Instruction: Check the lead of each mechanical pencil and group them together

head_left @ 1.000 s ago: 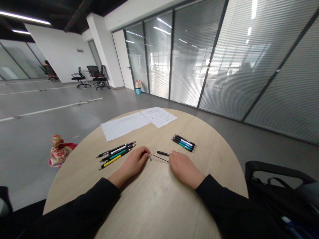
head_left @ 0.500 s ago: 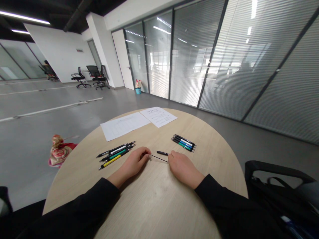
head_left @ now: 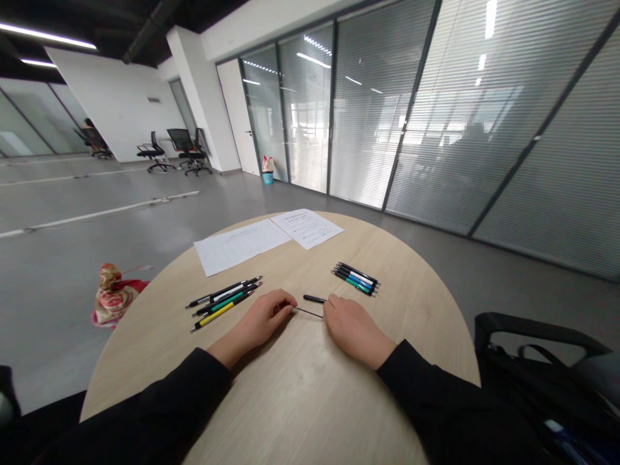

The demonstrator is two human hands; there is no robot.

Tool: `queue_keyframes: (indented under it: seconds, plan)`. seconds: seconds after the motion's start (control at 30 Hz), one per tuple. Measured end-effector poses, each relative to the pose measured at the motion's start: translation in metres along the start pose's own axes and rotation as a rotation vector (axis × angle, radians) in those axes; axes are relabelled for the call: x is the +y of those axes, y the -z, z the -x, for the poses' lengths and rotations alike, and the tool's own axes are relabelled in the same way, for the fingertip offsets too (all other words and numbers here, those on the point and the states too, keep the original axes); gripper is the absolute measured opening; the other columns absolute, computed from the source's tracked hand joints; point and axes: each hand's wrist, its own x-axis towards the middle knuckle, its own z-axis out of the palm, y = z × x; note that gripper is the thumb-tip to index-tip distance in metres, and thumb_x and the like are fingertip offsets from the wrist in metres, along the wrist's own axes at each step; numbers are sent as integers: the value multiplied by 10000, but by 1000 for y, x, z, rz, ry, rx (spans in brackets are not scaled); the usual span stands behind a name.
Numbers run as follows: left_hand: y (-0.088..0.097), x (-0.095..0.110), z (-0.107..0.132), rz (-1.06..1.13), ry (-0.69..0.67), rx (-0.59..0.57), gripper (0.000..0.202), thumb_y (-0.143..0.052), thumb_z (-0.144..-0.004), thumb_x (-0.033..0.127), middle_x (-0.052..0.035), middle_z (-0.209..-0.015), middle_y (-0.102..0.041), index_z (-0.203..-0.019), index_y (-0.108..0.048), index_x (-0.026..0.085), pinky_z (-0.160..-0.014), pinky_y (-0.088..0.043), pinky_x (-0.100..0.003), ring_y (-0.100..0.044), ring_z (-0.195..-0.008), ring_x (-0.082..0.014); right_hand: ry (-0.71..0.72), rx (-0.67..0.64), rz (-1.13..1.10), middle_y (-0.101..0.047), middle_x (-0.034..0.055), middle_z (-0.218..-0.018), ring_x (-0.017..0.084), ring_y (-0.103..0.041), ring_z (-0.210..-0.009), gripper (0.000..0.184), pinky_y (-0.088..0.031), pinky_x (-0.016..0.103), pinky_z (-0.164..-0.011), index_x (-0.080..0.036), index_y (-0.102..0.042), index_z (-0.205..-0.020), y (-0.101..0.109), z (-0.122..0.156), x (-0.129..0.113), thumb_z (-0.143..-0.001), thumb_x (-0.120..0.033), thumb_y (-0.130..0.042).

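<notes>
A thin dark pen refill (head_left: 309, 313) spans the gap between my hands, low over the table. My left hand (head_left: 265, 321) pinches its left end, where a small pale tip shows at the fingers. The other end runs into the curled fingers of my right hand (head_left: 355, 328). Just beyond it lies a black pen barrel (head_left: 314, 298), its right part hidden by my right hand; whether those fingers touch it I cannot tell. Left of my left hand several pens (head_left: 223, 302) with black, white, green and yellow grips lie side by side. Several more pens (head_left: 356, 278) sit in a tight row beyond my right hand.
Two printed paper sheets (head_left: 242, 245) lie at the far side of the round wooden table (head_left: 300, 400). A black chair (head_left: 537, 329) stands close at the right. On the floor to the left is a red and beige bag (head_left: 113, 294).
My hands have come slightly closer together, and a little less of the refill shows between them. Both pen groups and the papers stay in place.
</notes>
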Motion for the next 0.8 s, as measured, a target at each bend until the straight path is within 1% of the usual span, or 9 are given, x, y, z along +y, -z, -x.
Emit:
queue_keyframes:
  seconds: [0.07, 0.27, 0.37, 0.57, 0.67, 0.8]
  plan:
    - [0, 1, 0, 7, -15, -11, 204, -532, -935, 321, -63, -941, -736, -919, -701, 207, -817, -517, -341, -661, -859, -216, 2, 4, -4, -616, 120, -1007, 234, -602, -854, 178, -465, 342, -734, -122, -604, -998, 0, 0, 0, -970, -73, -436]
    - [2, 4, 1, 4, -101, -32, 227, -537, -959, 315, -73, -993, -730, -980, -741, 219, -888, -509, -339, -666, -932, -215, 12, 44, -34, -611, 105, -989, 226, -593, -858, 159, -455, 330, -739, -130, -603, -981, -2, 0, -1, -978, -97, -448]
    - [3, 5, 1, -2, -110, -55, 234, -539, -963, 316, -79, -989, -724, -994, -748, 217, -886, -504, -347, -658, -938, -219, 7, 49, -50, -608, 101, -990, 224, -590, -865, 172, -455, 331, -750, -135, -604, -984, -1, 0, -1, -992, -112, -433]
    - [5, 10, 1, 3, -103, -56, 236, -530, -962, 324, -84, -962, -722, -936, -737, 214, -881, -502, -372, -643, -937, -233, 13, 44, -76, -609, 108, -1007, 215, -582, -885, 188, -452, 324, -775, -133, -606, -997, -1, 0, -1, -1011, -137, -418]
    - [6, 11, 2, -19, -95, -28, 232, -520, -959, 316, -78, -949, -717, -914, -723, 211, -872, -504, -370, -640, -924, -230, 19, 105, -99, -611, 98, -995, 219, -574, -900, 201, -448, 326, -795, -142, -612, -984, 1, 0, 0, -1017, -154, -415]
    - [8, 5, 2, -59, -39, 88, 195, -527, -933, 288, -71, -945, -712, -910, -702, 204, -859, -513, -378, -636, -891, -226, -67, 183, -147, -611, 105, -1005, 224, -563, -963, 172, -435, 320, -853, -148, -624, -1001, 7, 0, 6, -1006, -173, -454]
